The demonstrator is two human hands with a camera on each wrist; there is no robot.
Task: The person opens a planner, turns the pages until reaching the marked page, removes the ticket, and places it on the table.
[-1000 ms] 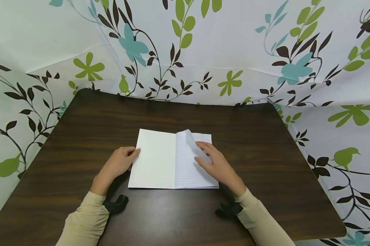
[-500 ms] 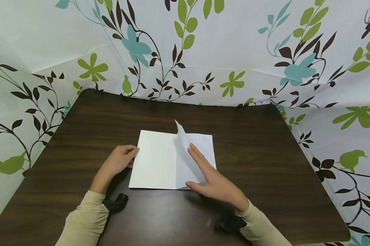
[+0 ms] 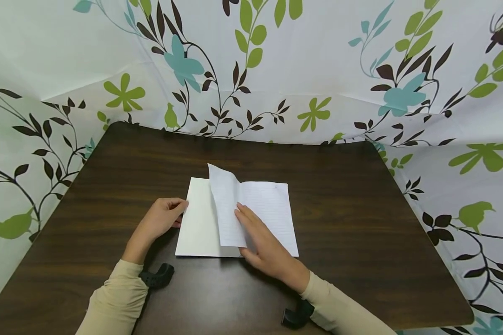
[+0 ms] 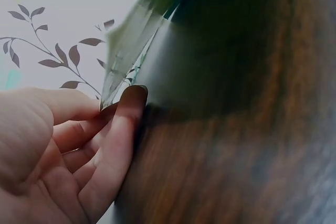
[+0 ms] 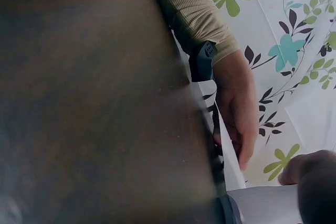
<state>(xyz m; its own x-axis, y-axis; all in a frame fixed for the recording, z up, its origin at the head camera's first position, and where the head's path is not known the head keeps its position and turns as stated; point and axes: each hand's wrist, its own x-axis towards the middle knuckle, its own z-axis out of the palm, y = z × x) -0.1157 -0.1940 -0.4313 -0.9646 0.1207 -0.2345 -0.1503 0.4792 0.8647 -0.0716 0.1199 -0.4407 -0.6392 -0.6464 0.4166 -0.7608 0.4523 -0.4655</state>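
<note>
A notebook lies spread on the table, its blank white inside cover (image 3: 195, 228) on the left and lined pages (image 3: 272, 200) on the right. One loose page (image 3: 226, 209) stands partly lifted and leans left over the cover. My left hand (image 3: 162, 217) pinches the cover's left edge between thumb and fingers; the left wrist view shows the thumb and fingertips at the cover's corner (image 4: 128, 45). With fingers extended, my right hand (image 3: 268, 246) touches the leaning page near the notebook's fold. Only part of the right hand (image 5: 320, 179) shows in the right wrist view.
The dark wood-grain table (image 3: 339, 200) extends around the notebook on all sides. Behind it hangs a white cloth (image 3: 327, 56) with leaf and flower prints. Each wrist carries a black camera mount, such as the left mount (image 3: 158, 277).
The lifted page has swung from the right side across the fold to the left, with my right hand moving left along with it. My left hand keeps its pinch on the cover's edge.
</note>
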